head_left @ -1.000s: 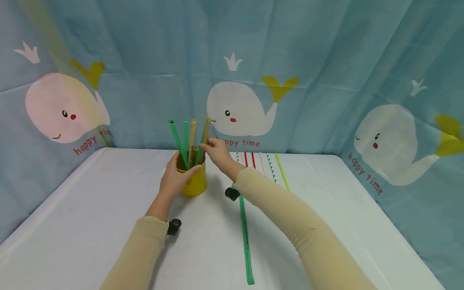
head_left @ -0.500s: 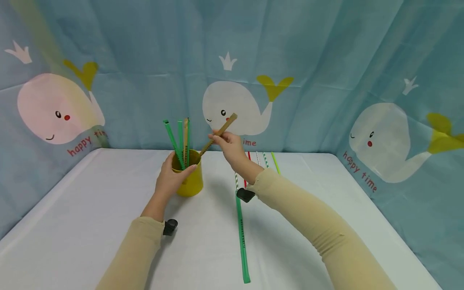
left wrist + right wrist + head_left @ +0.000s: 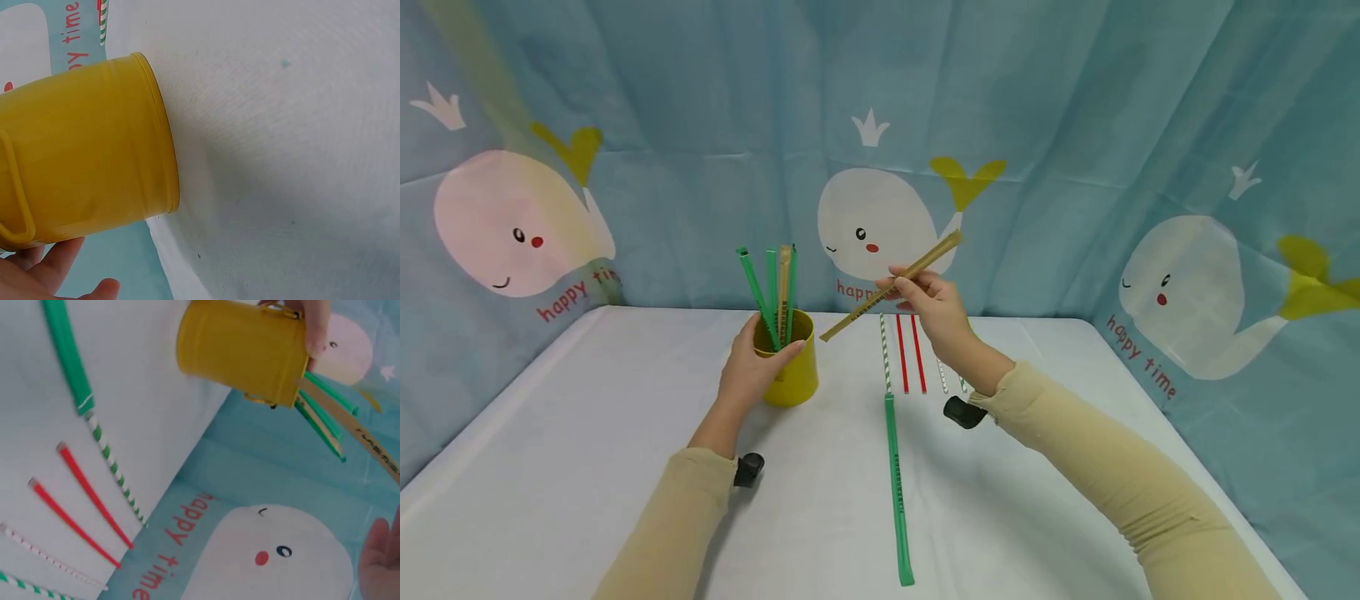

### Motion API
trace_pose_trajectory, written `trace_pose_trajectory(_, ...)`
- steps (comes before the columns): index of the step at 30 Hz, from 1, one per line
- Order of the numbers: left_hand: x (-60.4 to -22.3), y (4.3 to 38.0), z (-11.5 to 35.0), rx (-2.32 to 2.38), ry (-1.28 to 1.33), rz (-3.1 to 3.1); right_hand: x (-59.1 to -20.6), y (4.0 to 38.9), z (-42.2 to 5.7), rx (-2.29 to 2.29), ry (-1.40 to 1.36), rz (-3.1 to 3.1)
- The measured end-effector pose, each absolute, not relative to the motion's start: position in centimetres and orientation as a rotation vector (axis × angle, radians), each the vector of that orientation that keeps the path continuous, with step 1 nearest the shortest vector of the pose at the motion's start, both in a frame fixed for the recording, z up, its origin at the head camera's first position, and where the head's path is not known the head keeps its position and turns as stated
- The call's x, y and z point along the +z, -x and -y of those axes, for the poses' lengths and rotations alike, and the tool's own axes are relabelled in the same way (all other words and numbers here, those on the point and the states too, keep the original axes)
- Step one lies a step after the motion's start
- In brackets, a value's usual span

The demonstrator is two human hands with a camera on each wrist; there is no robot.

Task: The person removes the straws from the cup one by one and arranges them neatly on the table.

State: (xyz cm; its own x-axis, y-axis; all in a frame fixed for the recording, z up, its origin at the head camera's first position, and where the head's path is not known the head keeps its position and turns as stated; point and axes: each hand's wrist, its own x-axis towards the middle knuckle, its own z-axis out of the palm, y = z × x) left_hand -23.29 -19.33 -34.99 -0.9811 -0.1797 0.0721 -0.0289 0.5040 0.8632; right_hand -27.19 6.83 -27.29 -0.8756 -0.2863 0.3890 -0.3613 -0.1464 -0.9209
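My left hand [image 3: 748, 367] grips the yellow metal bucket [image 3: 797, 379] by its left side, thumb over the near rim. In the left wrist view, fingertips [image 3: 59, 262] show beside the bucket's wall. Upright in it stand several green wrapped straws [image 3: 756, 287] and a brown wrapped straw [image 3: 785, 283]. To the right of the bucket, my right hand [image 3: 947, 317] pinches another brown wrapped straw [image 3: 857, 317] near its middle. It slants in the air, upper end to the right, printed lettering along its lower half.
A green wrapped straw [image 3: 898, 492] lies lengthwise on the white table [image 3: 820, 517], end to end with a green-and-white striped straw [image 3: 885, 354]. To its right lie two red straws [image 3: 902, 354], then patterned ones [image 3: 943, 379] partly behind my right forearm. A whale-print curtain [image 3: 1045, 100] encloses the table.
My right hand has drawn the brown wrapped straw out of the bucket and carried it to the right, tilting it. The left hand has kept its hold on the bucket.
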Motion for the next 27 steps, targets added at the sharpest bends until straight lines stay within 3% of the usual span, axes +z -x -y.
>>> trace_pose_trajectory(18,-34.9,23.2,19.4,-1.495,-0.157,2.583,-30.8,25.0,-12.1,2.016,-0.756,2.366)
trace_pose_trajectory(27,-35.3,23.4,19.4,-1.496,-0.163,2.576,-34.7,23.8,-13.3,1.793,-0.68,2.66)
